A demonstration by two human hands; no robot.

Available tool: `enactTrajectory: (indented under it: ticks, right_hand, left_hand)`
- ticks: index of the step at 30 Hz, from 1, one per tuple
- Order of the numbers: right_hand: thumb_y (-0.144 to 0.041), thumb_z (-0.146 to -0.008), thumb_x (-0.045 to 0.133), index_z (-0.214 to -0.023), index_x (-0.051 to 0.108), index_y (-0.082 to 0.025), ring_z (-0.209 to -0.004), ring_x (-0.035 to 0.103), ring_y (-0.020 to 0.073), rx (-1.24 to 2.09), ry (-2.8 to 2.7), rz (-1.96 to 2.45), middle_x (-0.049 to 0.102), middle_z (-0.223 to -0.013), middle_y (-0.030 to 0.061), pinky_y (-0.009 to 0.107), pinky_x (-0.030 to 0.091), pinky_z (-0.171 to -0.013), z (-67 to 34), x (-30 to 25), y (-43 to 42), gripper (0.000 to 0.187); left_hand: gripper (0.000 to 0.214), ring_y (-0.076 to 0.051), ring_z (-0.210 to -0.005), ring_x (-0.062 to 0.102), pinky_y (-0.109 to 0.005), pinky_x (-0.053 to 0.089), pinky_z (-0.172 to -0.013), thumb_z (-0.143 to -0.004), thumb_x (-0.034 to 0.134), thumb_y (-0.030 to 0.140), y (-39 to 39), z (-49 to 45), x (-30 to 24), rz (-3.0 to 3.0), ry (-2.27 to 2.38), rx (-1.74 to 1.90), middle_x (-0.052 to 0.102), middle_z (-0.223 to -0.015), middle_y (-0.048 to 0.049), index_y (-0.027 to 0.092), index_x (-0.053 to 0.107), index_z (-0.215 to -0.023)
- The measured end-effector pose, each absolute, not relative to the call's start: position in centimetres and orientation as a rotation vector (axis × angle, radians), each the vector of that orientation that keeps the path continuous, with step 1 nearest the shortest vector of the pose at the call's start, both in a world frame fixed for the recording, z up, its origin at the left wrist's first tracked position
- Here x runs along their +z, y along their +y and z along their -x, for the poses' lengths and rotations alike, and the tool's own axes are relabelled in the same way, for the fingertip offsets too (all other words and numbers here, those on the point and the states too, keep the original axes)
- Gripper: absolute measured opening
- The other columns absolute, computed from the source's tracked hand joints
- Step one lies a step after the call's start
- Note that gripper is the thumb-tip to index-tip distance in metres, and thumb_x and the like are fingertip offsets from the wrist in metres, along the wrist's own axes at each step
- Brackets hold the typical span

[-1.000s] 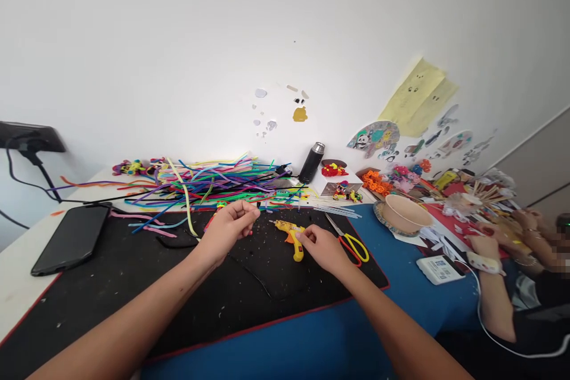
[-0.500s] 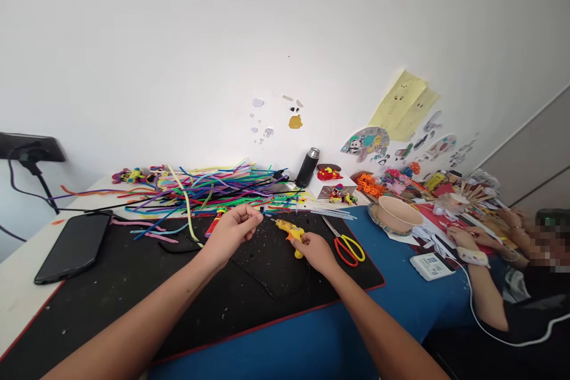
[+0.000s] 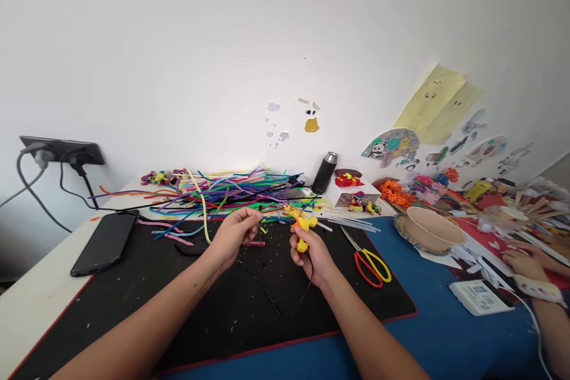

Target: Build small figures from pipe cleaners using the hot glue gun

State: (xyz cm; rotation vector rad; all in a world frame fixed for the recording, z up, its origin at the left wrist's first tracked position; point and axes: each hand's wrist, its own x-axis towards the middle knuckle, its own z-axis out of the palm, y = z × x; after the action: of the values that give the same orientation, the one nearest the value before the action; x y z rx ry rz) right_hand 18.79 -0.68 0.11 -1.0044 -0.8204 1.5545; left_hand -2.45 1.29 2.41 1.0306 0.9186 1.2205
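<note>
My right hand [image 3: 309, 255] is closed round the handle of a small yellow glue gun [image 3: 301, 224], lifted off the black mat [image 3: 133, 285] with its nozzle towards my left hand. My left hand [image 3: 233, 235] hovers above the mat with its fingertips pinched on a tiny piece that I cannot make out. The glue gun's black cord [image 3: 285, 303] trails across the mat. A short pink stick [image 3: 255, 243] lies just under my left hand.
A heap of coloured pipe cleaners [image 3: 222, 193] lies at the back. A black phone [image 3: 105, 242] rests at the left, red-and-yellow scissors [image 3: 369, 261] at the right. A black bottle [image 3: 325, 172], a paper bowl [image 3: 430, 229] and craft clutter stand beyond. Another person's hand [image 3: 528, 261] works at far right.
My right hand has closed on the glue gun and lifted it from the mat towards my left hand. The view has shifted slightly to the left.
</note>
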Motion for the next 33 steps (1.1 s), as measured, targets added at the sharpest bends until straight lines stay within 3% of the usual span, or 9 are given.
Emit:
enactTrajectory:
  ticks: [8, 12, 16, 33]
  right_hand:
    - [-0.047, -0.08, 0.081, -0.111, 0.066, -0.016, -0.04, 0.053, 0.0097, 1.563, -0.936, 0.805, 0.065, -0.065, -0.0023, 0.019, 0.029, -0.036, -16.0, 0.5, 2.5, 0.047]
    - [-0.047, -0.081, 0.082, -0.103, 0.067, -0.015, -0.035, 0.041, 0.0059, 1.614, -0.908, 0.79, 0.056, -0.054, -0.0066, 0.018, 0.023, -0.036, -16.5, -0.7, 2.0, 0.042]
    - [-0.054, -0.092, 0.07, -0.098, 0.068, -0.014, -0.035, 0.038, 0.0059, 1.65, -0.984, 0.724, 0.054, -0.05, -0.0051, 0.019, 0.025, -0.038, -17.5, -0.8, 1.1, 0.04]
    - [-0.067, -0.093, 0.063, -0.085, 0.062, -0.016, -0.033, 0.038, 0.0072, 1.552, -1.12, 0.868, 0.054, -0.044, -0.0044, 0.018, 0.026, -0.034, -16.6, -0.5, -0.2, 0.051]
  left_hand:
    - [0.043, -0.008, -0.048, 0.037, -0.022, 0.023, -0.047, -0.07, 0.087, 0.052, 2.9, 3.1, 0.3, -0.96, 1.001, 1.274, 0.05, -0.055, 0.0055, 0.018, 0.059, -0.072]
    - [0.042, -0.008, -0.048, 0.038, -0.021, 0.023, -0.046, -0.07, 0.087, 0.05, 3.3, 3.4, -0.2, -0.943, 1.027, 1.288, 0.05, -0.054, 0.0053, 0.018, 0.06, -0.071]
    - [0.041, -0.007, -0.048, 0.037, -0.021, 0.023, -0.046, -0.07, 0.088, 0.048, 3.4, 3.6, 0.1, -0.941, 1.037, 1.292, 0.049, -0.055, 0.0056, 0.018, 0.06, -0.072]
    - [0.037, -0.008, -0.05, 0.037, -0.023, 0.023, -0.048, -0.078, 0.085, 0.044, 1.8, 2.7, 2.4, -1.022, 0.991, 1.263, 0.049, -0.056, 0.0053, 0.018, 0.06, -0.071]
